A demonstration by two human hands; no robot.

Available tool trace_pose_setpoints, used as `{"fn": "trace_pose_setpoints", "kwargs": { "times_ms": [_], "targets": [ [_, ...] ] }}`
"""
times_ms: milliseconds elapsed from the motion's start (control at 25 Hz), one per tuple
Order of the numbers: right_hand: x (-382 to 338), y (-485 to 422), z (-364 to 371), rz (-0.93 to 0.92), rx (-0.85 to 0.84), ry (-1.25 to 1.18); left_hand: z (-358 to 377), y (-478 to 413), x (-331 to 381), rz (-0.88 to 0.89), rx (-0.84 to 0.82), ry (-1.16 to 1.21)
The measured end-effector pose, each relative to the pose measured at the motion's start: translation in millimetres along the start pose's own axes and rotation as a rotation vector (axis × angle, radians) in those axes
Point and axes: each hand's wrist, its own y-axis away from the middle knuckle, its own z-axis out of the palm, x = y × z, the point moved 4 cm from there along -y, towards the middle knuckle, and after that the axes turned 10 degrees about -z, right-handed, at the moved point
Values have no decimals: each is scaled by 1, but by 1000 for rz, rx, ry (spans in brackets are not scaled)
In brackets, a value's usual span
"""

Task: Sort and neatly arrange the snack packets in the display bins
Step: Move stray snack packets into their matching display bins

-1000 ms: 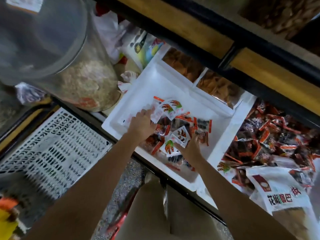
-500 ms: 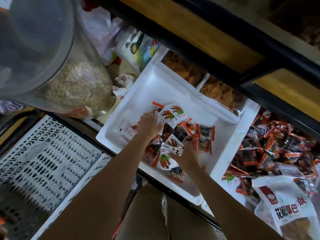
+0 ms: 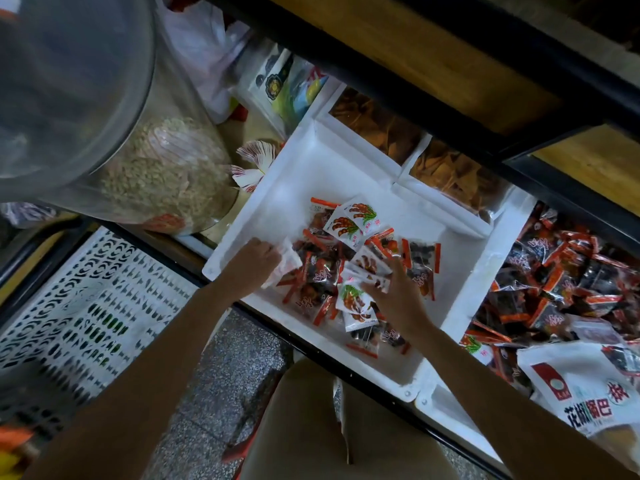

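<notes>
A white display bin [image 3: 304, 174] holds a loose pile of small snack packets: white ones with a red and green print [image 3: 351, 220] and dark ones with orange-red ends [image 3: 420, 259]. My left hand [image 3: 252, 263] is at the bin's near left corner and grips a pale packet [image 3: 287, 259]. My right hand [image 3: 394, 294] is over the middle of the pile and pinches a few white packets [image 3: 367, 270] between thumb and fingers. More white packets [image 3: 355, 304] lie just below that hand.
To the right, a second bin [image 3: 561, 278] is heaped with dark and orange packets, with a large white bag [image 3: 585, 386] at its near end. Two compartments of brown snacks [image 3: 377, 124] sit behind. A clear jar of grain [image 3: 162, 174] and a white perforated crate [image 3: 86, 306] stand left.
My left hand has slid from the pile's top toward the bin's near left corner, taking a pale packet. My right hand has lifted a few white packets off the pile.
</notes>
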Motion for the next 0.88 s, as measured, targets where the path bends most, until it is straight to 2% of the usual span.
{"fn": "trace_pose_setpoints", "kwargs": {
  "times_ms": [80, 160, 400, 440, 480, 640, 720, 880],
  "targets": [
    [2, -2, -9, 23, 36, -48, 16, 2, -8, 2, -143, -132],
    [6, -2, -8, 48, 32, -60, 27, 0, -11, 27, -218, -262],
    [12, 10, 4, 89, 1, -162, 15, 1, -7, 88, -147, -556],
    [11, 12, 3, 88, 15, -191, 13, 8, -5, 85, -128, -538],
    [10, 15, 1, 87, 24, -223, 12, 12, -5, 81, -98, -446],
    [7, 30, -15, 92, 99, -371, -10, 39, 17, -162, 152, 349],
    [8, 44, -30, 103, 150, -428, -4, 53, 43, -246, 98, 579],
    [30, 85, -65, 180, 273, -550, 32, 88, 122, -125, -132, 741]
  ]
}}
